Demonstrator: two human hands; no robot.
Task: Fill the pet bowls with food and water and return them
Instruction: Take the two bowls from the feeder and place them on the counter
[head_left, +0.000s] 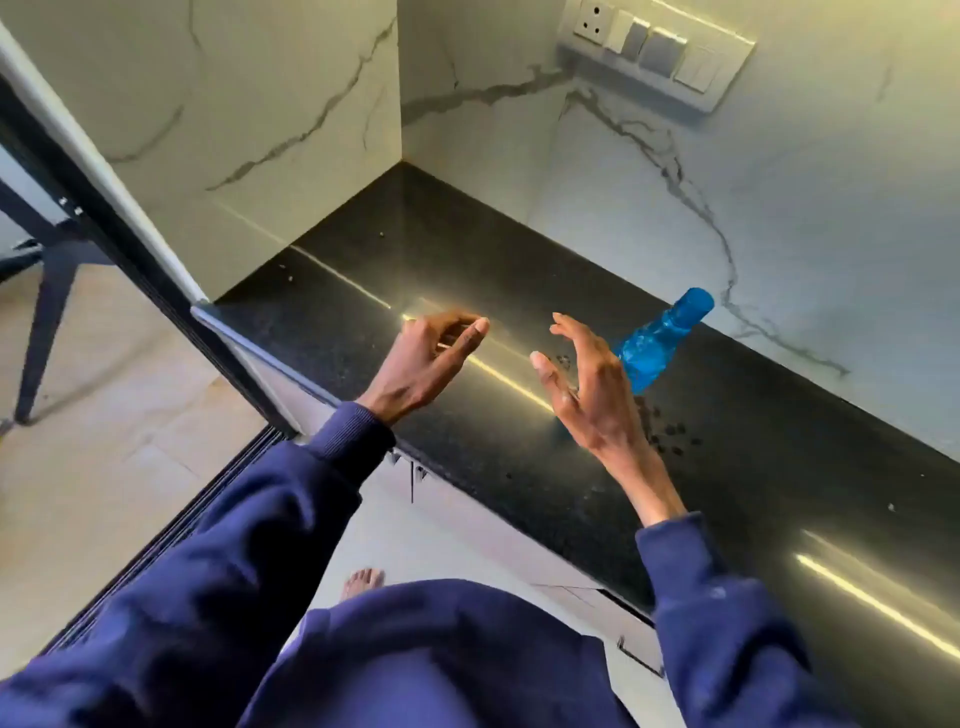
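Mid-frame, the left hand (426, 358) and right hand (587, 395) are hovering empty with loose fingers over the glossy speckled black counter (519, 291), the ridged translucent blue bottle (657, 343) standing right of them.

Blue see-through plastic bottle (657, 343), blue cap on, is seen standing on the black counter (467, 249) near its back edge. Small dark bits (670, 431) are scattered just in front, toward the front edge.

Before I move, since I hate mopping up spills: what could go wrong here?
The right hand hangs open just in front of the blue bottle; a careless sweep might tip it. Dark bits lie scattered on the black counter beside it and could get brushed onto the floor.
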